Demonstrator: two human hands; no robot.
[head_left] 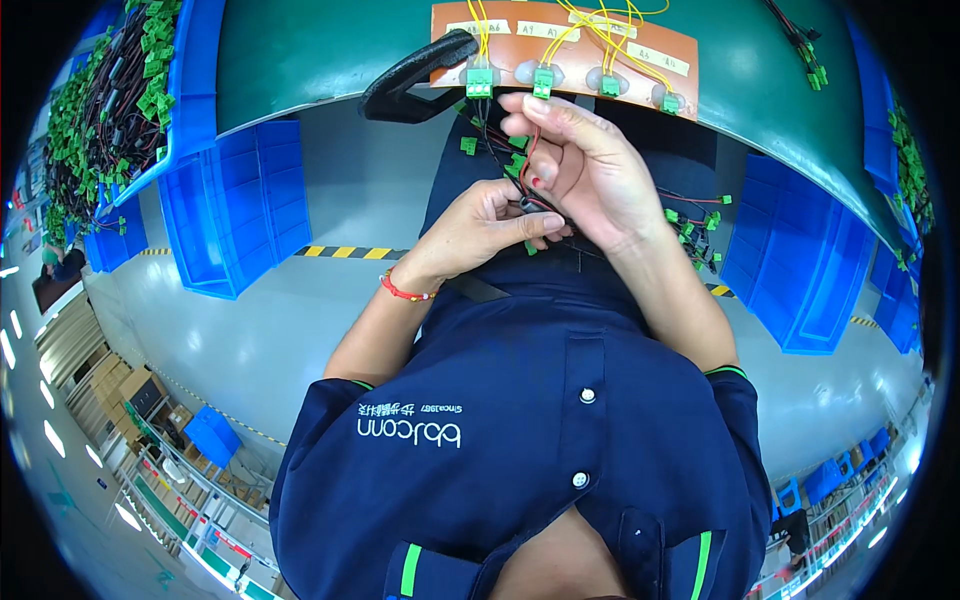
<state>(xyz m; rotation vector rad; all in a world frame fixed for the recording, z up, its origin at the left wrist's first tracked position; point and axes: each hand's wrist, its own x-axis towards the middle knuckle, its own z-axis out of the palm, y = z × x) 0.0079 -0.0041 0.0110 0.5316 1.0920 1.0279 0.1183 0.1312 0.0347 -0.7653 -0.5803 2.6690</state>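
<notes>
Along the edge of the table, an orange-brown board (648,52) carries several green terminal connectors with yellow wires. My right hand (595,165) is raised to the board, thumb and forefinger pinched just below the second green connector (543,82). A thin red wire (531,150) runs down from those fingertips. Lower down, my left hand (490,228) closes around a black cable (527,205), where the red and black wires meet. Black wires also lead up to the leftmost green connector (480,82). What exactly sits between the right fingertips is partly hidden.
A black handle-like bar (415,78) juts out at the board's left. More green-ended cables (695,225) lie across my lap. Blue bins (235,205) hang at left, with another blue bin (800,255) at right. Cable harnesses (115,110) fill the upper-left tray.
</notes>
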